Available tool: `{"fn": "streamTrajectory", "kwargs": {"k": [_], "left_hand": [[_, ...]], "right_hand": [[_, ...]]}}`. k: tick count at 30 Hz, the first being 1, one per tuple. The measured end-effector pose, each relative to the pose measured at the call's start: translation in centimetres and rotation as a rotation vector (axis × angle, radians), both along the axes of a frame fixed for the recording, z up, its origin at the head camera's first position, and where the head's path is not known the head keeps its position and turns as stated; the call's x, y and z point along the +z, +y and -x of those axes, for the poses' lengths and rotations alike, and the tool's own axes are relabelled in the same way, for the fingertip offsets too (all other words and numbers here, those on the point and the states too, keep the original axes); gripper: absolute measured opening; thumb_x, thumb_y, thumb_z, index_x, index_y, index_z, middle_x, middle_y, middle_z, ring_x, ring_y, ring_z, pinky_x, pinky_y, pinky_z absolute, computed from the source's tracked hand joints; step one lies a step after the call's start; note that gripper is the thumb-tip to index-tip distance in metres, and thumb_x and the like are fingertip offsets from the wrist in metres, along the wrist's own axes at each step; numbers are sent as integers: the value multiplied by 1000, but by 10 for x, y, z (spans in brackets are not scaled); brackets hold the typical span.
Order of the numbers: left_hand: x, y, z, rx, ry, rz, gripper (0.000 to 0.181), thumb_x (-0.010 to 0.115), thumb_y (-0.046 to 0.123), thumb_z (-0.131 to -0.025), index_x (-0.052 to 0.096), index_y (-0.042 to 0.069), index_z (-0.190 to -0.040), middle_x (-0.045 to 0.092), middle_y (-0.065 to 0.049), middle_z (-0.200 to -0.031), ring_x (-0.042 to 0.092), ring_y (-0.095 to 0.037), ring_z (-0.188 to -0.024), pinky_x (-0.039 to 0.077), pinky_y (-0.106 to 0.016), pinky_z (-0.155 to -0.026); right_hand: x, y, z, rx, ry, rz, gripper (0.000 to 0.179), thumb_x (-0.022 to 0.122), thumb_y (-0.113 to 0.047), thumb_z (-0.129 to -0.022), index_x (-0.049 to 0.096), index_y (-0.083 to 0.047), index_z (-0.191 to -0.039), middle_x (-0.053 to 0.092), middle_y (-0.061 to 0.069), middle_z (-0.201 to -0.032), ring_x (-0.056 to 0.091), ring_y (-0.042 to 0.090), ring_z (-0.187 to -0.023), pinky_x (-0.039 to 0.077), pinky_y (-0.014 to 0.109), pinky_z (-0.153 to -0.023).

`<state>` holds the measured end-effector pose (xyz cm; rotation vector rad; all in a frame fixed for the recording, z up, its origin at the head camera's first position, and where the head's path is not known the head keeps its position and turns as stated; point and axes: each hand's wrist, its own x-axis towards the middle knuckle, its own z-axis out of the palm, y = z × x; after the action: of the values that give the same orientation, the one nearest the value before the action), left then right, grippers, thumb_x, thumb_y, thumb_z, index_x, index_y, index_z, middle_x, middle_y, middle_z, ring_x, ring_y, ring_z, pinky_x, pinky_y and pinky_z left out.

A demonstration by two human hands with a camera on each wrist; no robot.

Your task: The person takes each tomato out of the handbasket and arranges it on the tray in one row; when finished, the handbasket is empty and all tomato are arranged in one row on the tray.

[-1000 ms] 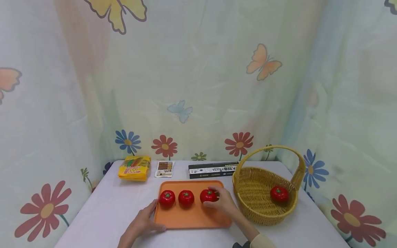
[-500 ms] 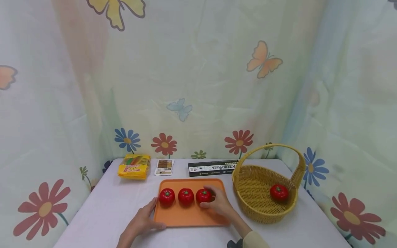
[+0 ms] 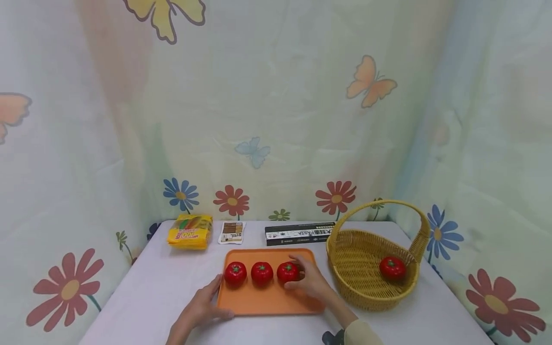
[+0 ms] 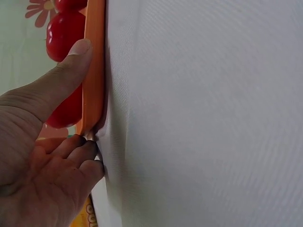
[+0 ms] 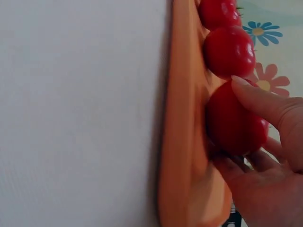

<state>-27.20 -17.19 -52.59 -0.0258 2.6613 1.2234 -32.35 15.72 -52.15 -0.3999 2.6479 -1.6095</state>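
Note:
On the orange tray (image 3: pixel 269 302), three red tomatoes stand in a row: one at the left (image 3: pixel 235 274), one in the middle (image 3: pixel 262 274) and one at the right (image 3: pixel 287 272). My right hand (image 3: pixel 311 280) grips the right tomato, thumb on its near side and fingers round its far side; in the right wrist view this tomato (image 5: pixel 236 118) sits low on the tray. My left hand (image 3: pixel 202 304) holds the tray's near left corner. In the left wrist view its thumb (image 4: pixel 71 66) lies along the near rim, with the fingers at the left side.
To the right stands a wicker basket (image 3: pixel 358 268) with a tall handle and one tomato (image 3: pixel 392 268) inside. Behind the tray lie a yellow packet (image 3: pixel 189 232), a small flat sachet (image 3: pixel 232 233) and a black-and-white pasta box (image 3: pixel 297 234). Flowered curtains surround the white table (image 3: pixel 142 297).
The right tomato has shifted slightly left on the tray, closer to the middle one, in my right hand's grip. My left hand stays at the tray corner. The head view has swayed slightly.

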Motion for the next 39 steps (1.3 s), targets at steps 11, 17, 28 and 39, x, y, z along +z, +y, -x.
{"fn": "streamTrajectory", "kwargs": {"k": [11, 17, 28, 39], "left_hand": [[3, 4, 1, 25, -10, 13, 123, 104, 33, -69, 36, -3, -165, 47, -28, -163, 39, -50, -153, 37, -67, -123], [3, 4, 2, 3, -38, 36, 122, 102, 37, -71, 36, -2, -165, 47, -28, -163, 39, -51, -153, 38, -68, -123], [-1, 4, 3, 1, -32, 31, 121, 102, 33, -71, 35, -5, -164, 47, -29, -162, 39, -52, -152, 38, -68, -122], [0, 6, 3, 13, -35, 27, 124, 103, 34, -69, 35, -6, -164, 46, -30, -162, 39, -53, -152, 38, -69, -122]], "right_hand": [[78, 55, -20, 285, -60, 5, 68, 86, -9, -92, 55, 1, -152, 61, 24, -152, 51, 52, -145, 45, 66, -118], [127, 119, -24, 488, -65, -20, 41, 78, -11, -100, 67, 4, -137, 71, 24, -136, 71, 30, -127, 61, 40, -106], [117, 211, 11, 52, -40, -119, 49, 80, -15, -99, 64, 4, -141, 71, 27, -136, 68, 45, -128, 64, 45, -101], [83, 232, 31, -193, -152, -224, 53, 80, -17, -99, 61, 12, -139, 68, 32, -135, 63, 50, -125, 57, 62, -107]]}}
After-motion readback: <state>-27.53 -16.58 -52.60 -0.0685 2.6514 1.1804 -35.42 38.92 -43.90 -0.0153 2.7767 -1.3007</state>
